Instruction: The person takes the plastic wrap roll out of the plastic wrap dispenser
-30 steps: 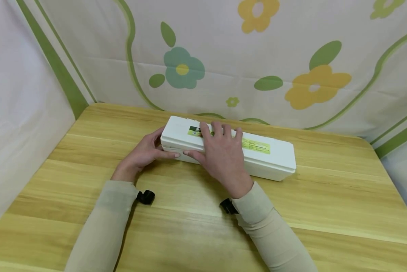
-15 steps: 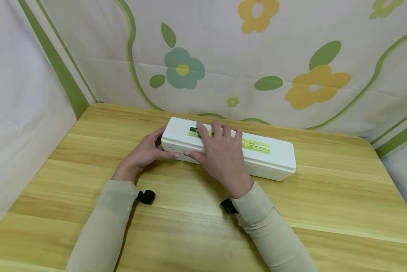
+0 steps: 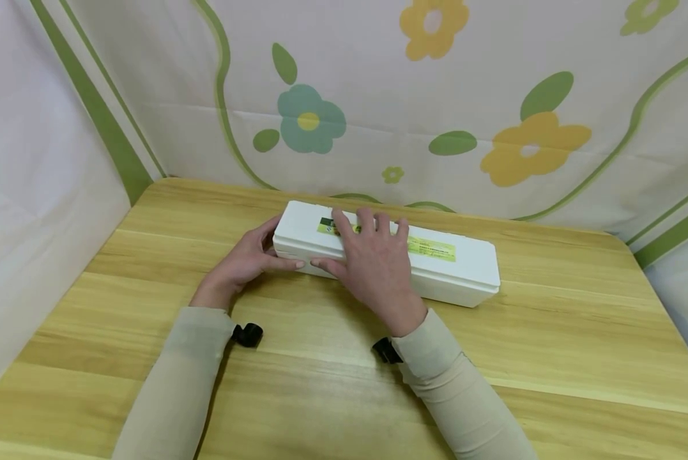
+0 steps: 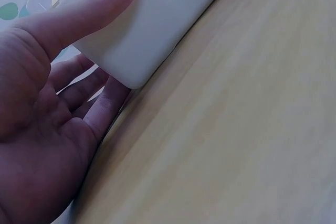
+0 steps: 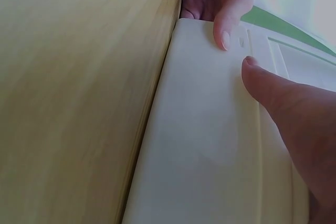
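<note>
A long white lidded box [image 3: 474, 263] lies on the wooden table, slanting down toward the right. A green and yellow label [image 3: 432, 248] runs along its lid, partly covered by my right hand [image 3: 378, 271]. That hand grips the box from above, fingers across the lid and thumb on the front near the seam. At the left end my left hand [image 3: 244, 260] holds the box, its thumb [image 4: 100, 15] along the front face and its other fingers around the end, partly hidden behind it. Both thumbs nearly meet in the right wrist view, where the right thumb [image 5: 270, 85] lies by the lid's lower edge.
The wooden table [image 3: 315, 396] extends around the box on all sides. Behind it hangs a white curtain [image 3: 372, 83] with flower prints, close to the table's back edge. Small black wrist cameras stick out from both sleeves.
My right index finger has shifted slightly left on the lid. The head view has tilted a little; otherwise both hands and the box hold their place.
</note>
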`<action>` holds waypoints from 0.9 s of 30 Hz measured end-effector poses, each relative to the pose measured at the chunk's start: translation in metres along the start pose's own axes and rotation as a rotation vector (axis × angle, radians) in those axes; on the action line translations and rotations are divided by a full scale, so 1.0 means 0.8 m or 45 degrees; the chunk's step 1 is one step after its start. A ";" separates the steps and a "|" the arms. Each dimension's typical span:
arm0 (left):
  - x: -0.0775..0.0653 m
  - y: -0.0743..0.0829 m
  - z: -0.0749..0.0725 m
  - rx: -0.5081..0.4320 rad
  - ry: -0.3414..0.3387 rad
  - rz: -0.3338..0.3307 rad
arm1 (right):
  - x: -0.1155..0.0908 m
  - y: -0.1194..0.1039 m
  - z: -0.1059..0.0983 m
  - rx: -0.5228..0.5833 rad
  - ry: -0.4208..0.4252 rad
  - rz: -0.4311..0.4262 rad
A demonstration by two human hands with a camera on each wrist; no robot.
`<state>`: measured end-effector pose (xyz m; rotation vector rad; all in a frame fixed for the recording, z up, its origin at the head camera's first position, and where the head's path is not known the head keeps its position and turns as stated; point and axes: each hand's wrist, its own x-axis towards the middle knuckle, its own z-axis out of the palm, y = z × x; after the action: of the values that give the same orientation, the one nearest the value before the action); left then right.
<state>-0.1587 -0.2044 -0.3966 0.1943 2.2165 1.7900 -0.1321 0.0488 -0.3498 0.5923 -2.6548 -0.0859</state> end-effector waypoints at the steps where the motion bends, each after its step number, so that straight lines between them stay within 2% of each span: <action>1: 0.000 0.000 0.000 -0.003 -0.001 0.002 | 0.000 0.000 0.000 0.000 -0.001 0.001; 9: 0.001 -0.001 -0.002 -0.001 -0.003 0.015 | -0.001 -0.001 -0.002 0.007 -0.022 0.007; 16: -0.004 -0.005 -0.008 0.008 0.011 -0.007 | -0.006 0.005 -0.006 0.058 -0.107 -0.020; 22: -0.005 -0.010 -0.012 0.001 0.019 -0.012 | -0.024 0.035 -0.008 0.110 -0.174 -0.024; 27: -0.005 -0.010 -0.014 0.007 0.019 -0.012 | -0.046 0.073 -0.007 0.148 -0.153 0.000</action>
<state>-0.1575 -0.2180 -0.4017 0.1718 2.2294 1.7867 -0.1227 0.1171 -0.3499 0.6427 -2.7911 0.0347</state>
